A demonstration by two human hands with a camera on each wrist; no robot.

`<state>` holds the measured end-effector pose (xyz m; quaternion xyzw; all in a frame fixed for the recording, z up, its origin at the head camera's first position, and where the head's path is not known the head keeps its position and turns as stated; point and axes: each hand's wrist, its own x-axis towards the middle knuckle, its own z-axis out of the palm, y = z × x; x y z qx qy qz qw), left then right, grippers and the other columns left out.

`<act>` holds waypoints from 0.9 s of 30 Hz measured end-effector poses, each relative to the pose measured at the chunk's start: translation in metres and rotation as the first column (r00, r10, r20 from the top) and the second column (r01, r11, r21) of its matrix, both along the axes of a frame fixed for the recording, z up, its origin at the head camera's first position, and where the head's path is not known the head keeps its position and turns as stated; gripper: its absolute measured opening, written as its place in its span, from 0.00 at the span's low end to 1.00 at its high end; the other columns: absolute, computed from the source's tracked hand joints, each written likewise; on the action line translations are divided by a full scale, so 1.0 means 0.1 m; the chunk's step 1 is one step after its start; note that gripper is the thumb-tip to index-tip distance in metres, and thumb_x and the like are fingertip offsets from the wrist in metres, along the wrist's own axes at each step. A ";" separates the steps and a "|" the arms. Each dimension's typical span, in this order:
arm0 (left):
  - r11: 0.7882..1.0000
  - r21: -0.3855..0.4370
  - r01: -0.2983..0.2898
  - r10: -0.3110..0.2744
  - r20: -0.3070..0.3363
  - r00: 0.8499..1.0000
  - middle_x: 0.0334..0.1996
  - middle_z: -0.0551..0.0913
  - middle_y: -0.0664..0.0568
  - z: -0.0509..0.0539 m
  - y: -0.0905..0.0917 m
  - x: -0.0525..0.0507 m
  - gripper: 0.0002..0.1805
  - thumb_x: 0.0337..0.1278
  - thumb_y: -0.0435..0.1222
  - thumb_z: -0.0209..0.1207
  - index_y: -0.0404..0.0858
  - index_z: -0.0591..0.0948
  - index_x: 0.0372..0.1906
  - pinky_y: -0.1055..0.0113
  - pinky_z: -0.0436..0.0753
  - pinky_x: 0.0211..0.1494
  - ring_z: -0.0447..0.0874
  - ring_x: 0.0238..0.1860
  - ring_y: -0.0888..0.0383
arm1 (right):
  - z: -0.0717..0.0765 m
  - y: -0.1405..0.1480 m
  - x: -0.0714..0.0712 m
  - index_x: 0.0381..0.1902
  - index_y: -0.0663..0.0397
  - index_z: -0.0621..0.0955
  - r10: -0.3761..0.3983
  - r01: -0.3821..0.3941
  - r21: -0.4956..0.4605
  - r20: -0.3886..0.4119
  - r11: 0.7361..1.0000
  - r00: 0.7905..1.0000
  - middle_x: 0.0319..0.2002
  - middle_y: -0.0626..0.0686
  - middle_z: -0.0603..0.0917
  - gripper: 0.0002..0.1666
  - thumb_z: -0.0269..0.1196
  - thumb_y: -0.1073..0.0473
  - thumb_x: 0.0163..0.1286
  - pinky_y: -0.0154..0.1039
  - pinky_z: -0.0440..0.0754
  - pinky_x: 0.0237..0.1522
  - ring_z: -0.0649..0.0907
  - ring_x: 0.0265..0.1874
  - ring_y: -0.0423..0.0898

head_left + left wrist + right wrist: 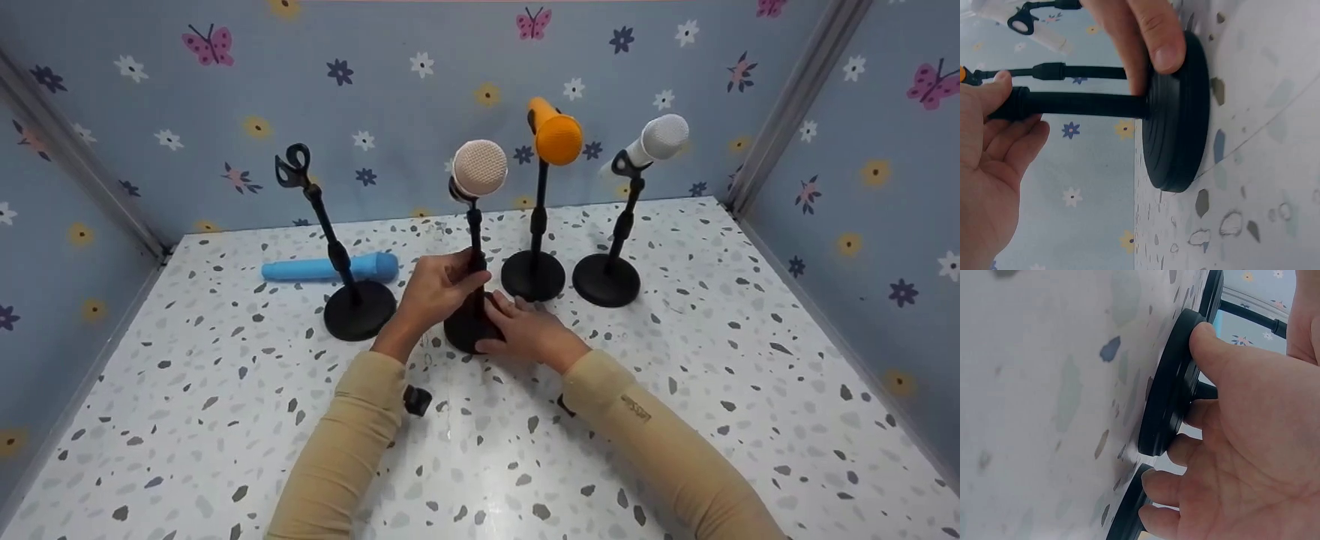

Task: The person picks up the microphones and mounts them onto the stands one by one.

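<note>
A black microphone stand (475, 221) with a pale pink microphone (480, 168) in its clip stands in the middle of the table. My left hand (439, 289) grips its pole near the collar, thumb in front and fingers behind. Low down, my right hand (529, 330) holds the round base (1176, 118) from the right side, thumb and fingers on its rim and top. In the right wrist view the thumb presses the rim of that base (1171, 388). The base appears tilted or flat on the table; I cannot tell which.
On the left, an unloaded stand (360, 310) with an open clip stands before a blue microphone (375, 266) lying down. Behind and right are stands holding an orange microphone (559, 139) and a white microphone (664, 138). Flower-patterned panels (420, 105) border the speckled table (480, 465).
</note>
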<state>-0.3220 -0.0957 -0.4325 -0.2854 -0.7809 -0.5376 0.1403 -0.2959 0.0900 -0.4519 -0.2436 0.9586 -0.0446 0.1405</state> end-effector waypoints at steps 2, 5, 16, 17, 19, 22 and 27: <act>1.000 0.017 0.020 -0.020 0.021 1.000 0.36 0.90 0.47 -0.01 -0.01 -0.02 0.12 0.62 0.32 0.69 0.33 0.88 0.49 0.61 0.86 0.43 0.90 0.38 0.54 | 0.00 -0.01 0.01 0.83 0.48 0.50 -0.006 0.006 0.002 -0.003 1.000 1.000 0.81 0.54 0.48 0.49 0.47 0.29 0.77 0.58 0.57 0.75 0.53 0.78 0.62; 0.999 0.043 0.000 -0.002 0.043 0.999 0.37 0.90 0.47 -0.04 0.00 0.00 0.14 0.62 0.33 0.69 0.32 0.87 0.51 0.61 0.87 0.45 0.90 0.40 0.54 | 0.01 -0.02 0.02 0.83 0.47 0.49 -0.016 0.016 0.016 0.002 1.000 1.000 0.81 0.53 0.47 0.49 0.46 0.28 0.77 0.58 0.56 0.75 0.52 0.78 0.62; 0.999 0.004 -0.040 0.040 -0.003 0.999 0.37 0.90 0.49 -0.07 0.05 0.01 0.15 0.66 0.41 0.67 0.33 0.87 0.48 0.63 0.86 0.44 0.90 0.39 0.55 | 0.01 -0.06 0.03 0.83 0.47 0.48 -0.027 0.028 0.047 -0.021 0.999 0.999 0.81 0.55 0.47 0.49 0.45 0.28 0.77 0.59 0.51 0.76 0.52 0.78 0.62; 1.000 0.005 -0.016 0.016 0.016 1.000 0.37 0.90 0.49 -0.07 0.03 0.00 0.13 0.67 0.39 0.66 0.33 0.87 0.47 0.62 0.86 0.44 0.90 0.40 0.54 | 0.01 -0.06 0.03 0.83 0.48 0.48 -0.021 0.022 0.043 -0.018 0.999 1.000 0.81 0.55 0.47 0.49 0.45 0.28 0.77 0.59 0.51 0.76 0.52 0.78 0.62; 0.999 0.012 0.034 -0.035 0.059 0.998 0.36 0.89 0.48 -0.05 -0.01 -0.02 0.10 0.67 0.37 0.66 0.34 0.87 0.45 0.61 0.86 0.46 0.90 0.41 0.52 | 0.01 -0.06 0.03 0.83 0.49 0.49 -0.008 0.009 0.032 -0.009 0.999 1.000 0.81 0.55 0.47 0.48 0.46 0.29 0.77 0.59 0.53 0.76 0.52 0.78 0.63; 0.996 0.033 0.087 -0.091 0.130 0.987 0.37 0.89 0.48 -0.03 -0.05 -0.05 0.07 0.66 0.34 0.66 0.35 0.87 0.45 0.60 0.86 0.48 0.89 0.42 0.52 | 0.01 -0.04 0.02 0.83 0.48 0.49 0.003 -0.003 0.021 0.015 1.000 1.000 0.81 0.55 0.47 0.48 0.45 0.30 0.78 0.57 0.54 0.75 0.52 0.78 0.62; 0.993 0.054 0.101 -0.109 0.179 0.978 0.40 0.89 0.50 -0.04 -0.04 -0.06 0.10 0.66 0.36 0.66 0.36 0.86 0.47 0.60 0.85 0.51 0.89 0.44 0.55 | 0.03 -0.01 0.01 0.83 0.44 0.47 -0.019 0.019 0.010 0.046 1.000 0.999 0.82 0.52 0.44 0.47 0.44 0.29 0.78 0.56 0.55 0.76 0.50 0.78 0.61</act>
